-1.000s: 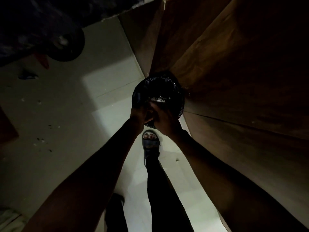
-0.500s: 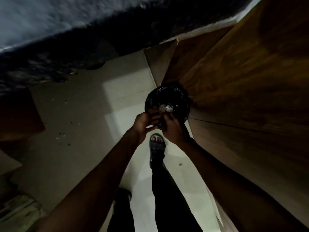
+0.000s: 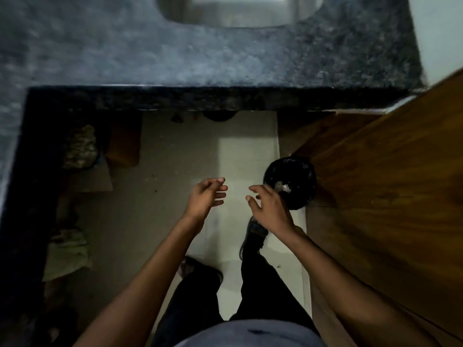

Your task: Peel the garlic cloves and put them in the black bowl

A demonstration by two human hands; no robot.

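Observation:
A round black bin lined with a black bag (image 3: pixel 294 181) stands on the floor against the wooden door, with pale scraps (image 3: pixel 283 187) lying inside it. My right hand (image 3: pixel 269 209) hovers just left of the bin with its fingers spread and nothing in them. My left hand (image 3: pixel 206 197) hangs further left over the pale floor, fingers relaxed and empty. The two hands are apart. No garlic clove and no black bowl is visible in this dim view.
A dark speckled stone counter (image 3: pixel 200 58) runs across the top and down the left, with a steel sink (image 3: pixel 238 11) set in it. A brown wooden door (image 3: pixel 388 184) fills the right. Cloths and clutter (image 3: pixel 77 146) lie under the counter. My legs and sandalled feet stand below.
My hands were together over the bin, working something between the fingers. They have come apart and drawn back from it, both empty. The view has swung up to take in the counter and sink.

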